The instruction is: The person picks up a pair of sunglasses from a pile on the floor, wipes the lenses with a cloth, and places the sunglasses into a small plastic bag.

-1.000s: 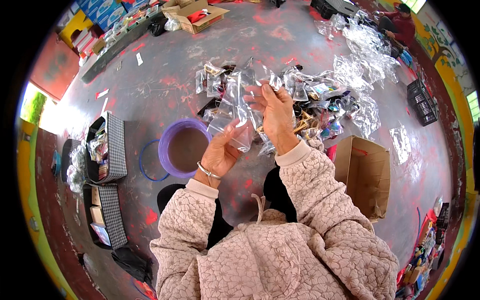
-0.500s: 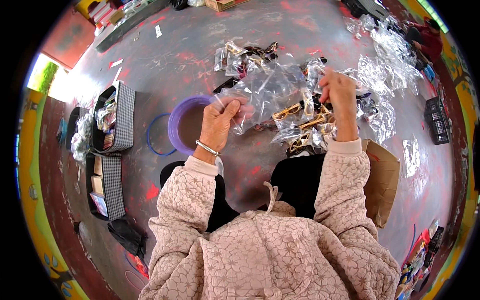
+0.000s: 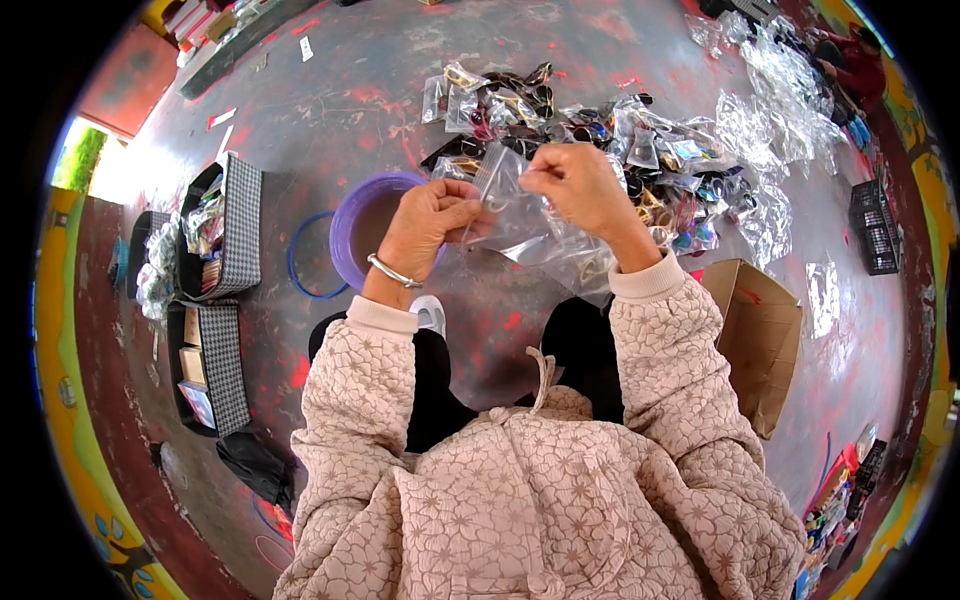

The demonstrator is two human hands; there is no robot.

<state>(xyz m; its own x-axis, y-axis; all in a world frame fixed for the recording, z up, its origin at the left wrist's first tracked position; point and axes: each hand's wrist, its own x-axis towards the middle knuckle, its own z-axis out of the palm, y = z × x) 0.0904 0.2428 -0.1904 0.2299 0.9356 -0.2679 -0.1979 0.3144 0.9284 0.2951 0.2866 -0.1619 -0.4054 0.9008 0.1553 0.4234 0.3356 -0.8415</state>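
In front of me a clear plastic bag [image 3: 525, 240] is stretched between my hands. My left hand [image 3: 428, 222], a bangle on its wrist, pinches the bag's left edge between thumb and fingers. My right hand [image 3: 582, 188] is closed with its fingertips at the bag's upper right side. The bag's lower part hangs toward my knees. Just beyond lies a heap of sunglasses [image 3: 520, 105], many in clear sleeves. To the left of my left hand stands a purple bucket [image 3: 342, 240], partly hidden by that hand.
A cardboard box [image 3: 760, 345] stands by my right knee. Two checked fabric bins [image 3: 242, 225] are at the left, near a blue hoop [image 3: 297, 265]. Crumpled clear plastic [image 3: 775, 110] spreads over the floor at the far right, where a person [image 3: 858, 75] sits. A black crate [image 3: 875, 228] stands at the right.
My right hand has moved left and down from above the heap to the bag. The bag is now held between both hands and has turned, uncovering more of the heap.
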